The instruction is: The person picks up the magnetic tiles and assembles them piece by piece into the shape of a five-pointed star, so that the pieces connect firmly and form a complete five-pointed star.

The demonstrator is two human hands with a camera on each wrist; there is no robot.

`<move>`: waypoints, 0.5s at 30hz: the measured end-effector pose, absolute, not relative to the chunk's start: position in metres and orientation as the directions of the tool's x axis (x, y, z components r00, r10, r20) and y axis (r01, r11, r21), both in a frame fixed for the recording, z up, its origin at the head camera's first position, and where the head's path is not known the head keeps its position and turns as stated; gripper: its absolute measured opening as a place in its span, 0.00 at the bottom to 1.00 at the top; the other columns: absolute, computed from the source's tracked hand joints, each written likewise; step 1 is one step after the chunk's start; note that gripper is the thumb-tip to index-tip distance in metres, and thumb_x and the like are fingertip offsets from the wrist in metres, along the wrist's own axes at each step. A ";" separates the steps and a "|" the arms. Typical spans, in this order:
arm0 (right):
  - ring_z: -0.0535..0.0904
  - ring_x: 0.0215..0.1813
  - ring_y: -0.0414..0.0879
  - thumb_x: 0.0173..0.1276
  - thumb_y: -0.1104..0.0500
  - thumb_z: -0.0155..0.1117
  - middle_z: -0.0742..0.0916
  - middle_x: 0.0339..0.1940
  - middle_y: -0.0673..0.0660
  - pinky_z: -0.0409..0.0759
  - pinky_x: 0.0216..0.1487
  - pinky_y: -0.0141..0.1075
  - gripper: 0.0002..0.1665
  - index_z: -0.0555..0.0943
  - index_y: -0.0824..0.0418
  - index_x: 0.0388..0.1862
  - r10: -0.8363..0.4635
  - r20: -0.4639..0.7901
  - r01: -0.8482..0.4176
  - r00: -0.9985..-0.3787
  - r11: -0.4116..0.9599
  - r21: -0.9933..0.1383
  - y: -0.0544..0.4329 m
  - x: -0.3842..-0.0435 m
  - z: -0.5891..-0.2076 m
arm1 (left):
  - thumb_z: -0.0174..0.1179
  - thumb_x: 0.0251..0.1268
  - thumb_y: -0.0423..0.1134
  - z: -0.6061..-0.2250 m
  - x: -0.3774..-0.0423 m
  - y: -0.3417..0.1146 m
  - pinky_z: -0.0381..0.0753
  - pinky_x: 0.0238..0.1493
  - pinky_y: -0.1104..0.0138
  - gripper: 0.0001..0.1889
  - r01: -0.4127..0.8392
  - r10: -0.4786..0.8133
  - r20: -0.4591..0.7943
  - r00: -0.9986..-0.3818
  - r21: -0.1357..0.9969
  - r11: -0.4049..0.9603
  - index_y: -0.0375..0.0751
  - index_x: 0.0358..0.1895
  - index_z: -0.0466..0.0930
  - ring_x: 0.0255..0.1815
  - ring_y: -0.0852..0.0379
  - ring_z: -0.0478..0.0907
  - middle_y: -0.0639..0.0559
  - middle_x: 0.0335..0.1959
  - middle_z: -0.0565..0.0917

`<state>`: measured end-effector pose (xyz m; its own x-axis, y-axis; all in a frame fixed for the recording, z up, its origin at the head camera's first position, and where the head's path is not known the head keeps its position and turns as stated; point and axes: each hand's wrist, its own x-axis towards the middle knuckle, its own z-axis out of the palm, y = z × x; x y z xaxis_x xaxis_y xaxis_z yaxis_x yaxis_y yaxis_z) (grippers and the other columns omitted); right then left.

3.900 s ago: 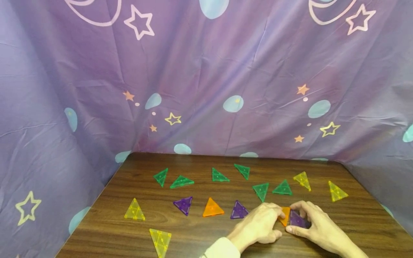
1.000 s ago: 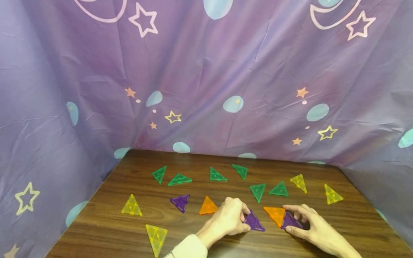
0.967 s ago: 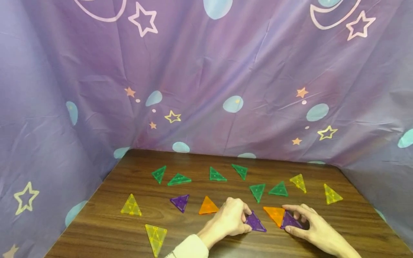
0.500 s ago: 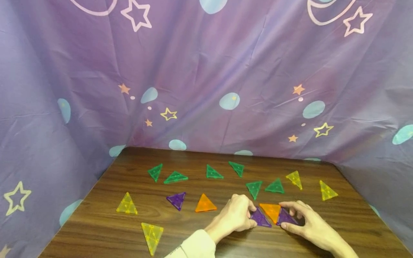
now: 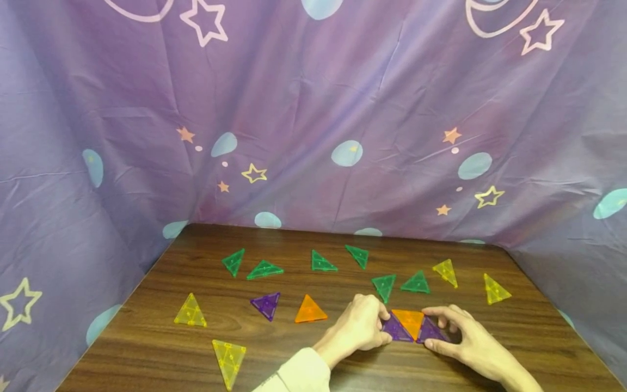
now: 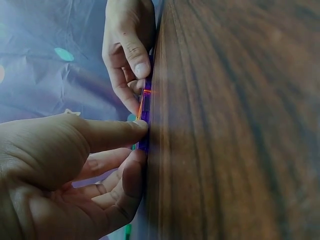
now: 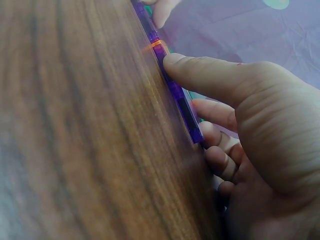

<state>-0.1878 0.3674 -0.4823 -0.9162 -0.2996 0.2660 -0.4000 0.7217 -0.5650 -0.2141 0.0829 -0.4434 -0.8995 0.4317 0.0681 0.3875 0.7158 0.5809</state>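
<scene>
Three translucent triangular magnetic tiles lie flat in a row near the table's front right. The orange triangle tile (image 5: pixel 410 320) points toward me between two purple ones, edges meeting. My left hand (image 5: pixel 360 325) pinches the left purple triangle tile (image 5: pixel 399 330) at its outer side, thumb on the near edge. On the other end, my right hand (image 5: pixel 465 338) holds the right purple triangle tile (image 5: pixel 429 331) between thumb and fingers, partly covering it. From the right wrist view, this purple tile's edge (image 7: pixel 187 115) rests low along the wood, with the thumb pressed against it.
Left of the hands lie a loose orange triangle (image 5: pixel 311 310) and a purple triangle (image 5: pixel 266 305). Several green triangles (image 5: pixel 322 262) spread across the back. Yellow triangles lie left (image 5: pixel 191 312) and right (image 5: pixel 495 289). A patterned purple cloth (image 5: pixel 294 109) hangs behind the table (image 5: pixel 161 348).
My left hand leaves the orange tile, takes a purple tile from the left and slides it right against the orange tile's left edge. My right hand stays at the other purple tile.
</scene>
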 end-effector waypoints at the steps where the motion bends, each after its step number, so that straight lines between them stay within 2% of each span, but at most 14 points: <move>1: 0.71 0.44 0.36 0.67 0.50 0.86 0.79 0.44 0.47 0.72 0.41 0.33 0.30 0.86 0.50 0.66 -0.298 0.269 -0.401 -0.916 0.722 -0.564 0.368 -0.188 -0.482 | 0.88 0.55 0.41 -0.443 -0.214 0.083 0.83 0.57 0.68 0.18 0.396 0.438 0.074 -0.896 0.578 0.713 0.52 0.49 0.95 0.42 0.65 0.76 0.67 0.24 0.79; 7: 0.71 0.44 0.36 0.68 0.52 0.86 0.79 0.45 0.47 0.72 0.40 0.33 0.29 0.86 0.51 0.66 -0.320 0.295 -0.434 -0.900 0.704 -0.562 0.368 -0.190 -0.483 | 0.87 0.57 0.43 -0.443 -0.215 0.079 0.83 0.62 0.66 0.20 0.458 0.480 0.107 -0.871 0.533 0.712 0.51 0.53 0.95 0.48 0.62 0.80 0.67 0.24 0.81; 13: 0.71 0.44 0.36 0.69 0.49 0.84 0.79 0.44 0.47 0.72 0.41 0.33 0.29 0.85 0.50 0.66 -0.313 0.260 -0.406 -0.914 0.718 -0.565 0.369 -0.188 -0.483 | 0.88 0.57 0.44 -0.438 -0.213 0.072 0.84 0.49 0.73 0.26 0.496 0.517 0.126 -0.847 0.538 0.682 0.45 0.59 0.93 0.35 0.68 0.80 0.64 0.27 0.85; 15: 0.70 0.45 0.36 0.70 0.48 0.84 0.78 0.45 0.47 0.71 0.41 0.33 0.28 0.85 0.49 0.66 -0.308 0.251 -0.398 -0.917 0.725 -0.562 0.369 -0.188 -0.482 | 0.88 0.57 0.44 -0.434 -0.213 0.069 0.86 0.50 0.73 0.27 0.490 0.511 0.132 -0.849 0.557 0.671 0.45 0.61 0.92 0.38 0.66 0.82 0.63 0.29 0.88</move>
<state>-0.1881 0.3694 -0.4815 -0.9174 -0.3084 0.2514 -0.3978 0.7251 -0.5621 -0.2129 0.0689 -0.4339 -0.8495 0.5107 0.1324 0.4900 0.6708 0.5567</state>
